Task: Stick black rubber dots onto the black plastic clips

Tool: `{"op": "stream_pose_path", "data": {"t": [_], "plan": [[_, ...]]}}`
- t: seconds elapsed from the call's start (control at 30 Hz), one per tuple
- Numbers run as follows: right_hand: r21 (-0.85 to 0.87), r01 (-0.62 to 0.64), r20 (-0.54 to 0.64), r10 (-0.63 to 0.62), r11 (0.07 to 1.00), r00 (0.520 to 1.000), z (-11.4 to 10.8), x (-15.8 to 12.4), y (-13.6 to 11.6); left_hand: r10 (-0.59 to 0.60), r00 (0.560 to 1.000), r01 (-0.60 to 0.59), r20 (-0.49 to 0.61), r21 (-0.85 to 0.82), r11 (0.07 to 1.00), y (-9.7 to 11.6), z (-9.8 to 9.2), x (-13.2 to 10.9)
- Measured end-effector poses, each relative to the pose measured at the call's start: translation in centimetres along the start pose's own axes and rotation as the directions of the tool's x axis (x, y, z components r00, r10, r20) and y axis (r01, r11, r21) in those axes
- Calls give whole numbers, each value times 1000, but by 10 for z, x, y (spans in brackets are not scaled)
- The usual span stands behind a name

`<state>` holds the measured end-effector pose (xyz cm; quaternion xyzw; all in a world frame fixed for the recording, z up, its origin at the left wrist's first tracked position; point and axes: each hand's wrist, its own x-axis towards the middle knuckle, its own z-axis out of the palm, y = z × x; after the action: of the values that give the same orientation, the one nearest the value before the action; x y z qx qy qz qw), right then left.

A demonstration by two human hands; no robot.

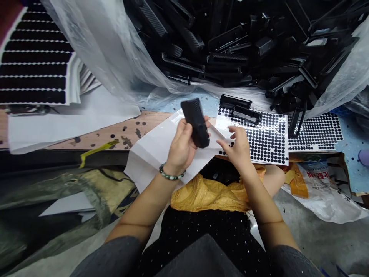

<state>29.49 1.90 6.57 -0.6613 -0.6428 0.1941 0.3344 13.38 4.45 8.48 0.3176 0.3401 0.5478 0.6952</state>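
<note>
My left hand (180, 148) is shut on a black ribbed plastic part (196, 123), holding it upright above a folded white paper sheet (161, 157). A beaded bracelet (172, 174) circles that wrist. My right hand (235, 144) rests at the lower left edge of a sheet of black round stickers (265, 138), thumb and fingers apart, with nothing visible in them. Two small black rectangular parts (240, 108) lie at the top of that sheet, beyond my right fingers.
A large heap of black plastic parts (230, 46) fills a clear plastic bag (112, 50) at the back. A sheet of black strips (34, 63) is at the far left, and a second dot sheet (315, 132) is at right. A stained wooden tabletop (115, 132) runs below them. A yellow woven sack (207, 194) lies on my lap.
</note>
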Motion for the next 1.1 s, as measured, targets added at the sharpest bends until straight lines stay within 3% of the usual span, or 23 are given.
{"op": "stream_pose_path", "data": {"t": [0.1, 0.2, 0.3, 0.37, 0.47, 0.53, 0.63, 0.77, 0.83, 0.9, 1.1], "plan": [[-293, 167, 141, -130, 941, 981, 7, -12, 11, -48, 998, 45, -51, -55, 997, 5, 2, 10], [-292, 240, 149, -204, 926, 968, 9, -21, 18, -196, 975, 185, -102, -107, 977, -6, 3, 18], [-206, 171, 9, -173, 964, 985, 8, -21, 22, -318, 931, 289, -177, -171, 942, -21, 2, 23], [-226, 89, -57, -105, 970, 993, 10, -17, 21, -335, 919, 295, -208, -201, 934, -28, 0, 24], [-233, 51, -36, -61, 971, 997, 12, -12, 18, -335, 916, 287, -221, -224, 931, -30, -4, 25], [-124, 37, -49, -43, 992, 998, 10, -9, 17, -341, 918, 296, -202, -224, 929, -28, -6, 25], [203, -50, -139, 80, 978, 987, -1, -5, 16, -306, 945, 283, -115, -185, 941, -25, -10, 23], [623, -170, -82, 280, 763, 956, -14, -1, 5, -182, 983, 184, 30, -115, 976, -21, -7, 14], [689, -197, -30, 299, 697, 954, -15, 1, -5, -126, 990, 131, 65, -95, 987, -19, -4, 9], [701, -184, -31, 288, 689, 957, -13, 2, -15, -90, 993, 96, 72, -76, 993, -18, 0, 4], [606, -146, -80, 243, 782, 967, -11, 3, -24, -24, 997, 26, 73, -16, 1000, -14, 5, -1]]}}
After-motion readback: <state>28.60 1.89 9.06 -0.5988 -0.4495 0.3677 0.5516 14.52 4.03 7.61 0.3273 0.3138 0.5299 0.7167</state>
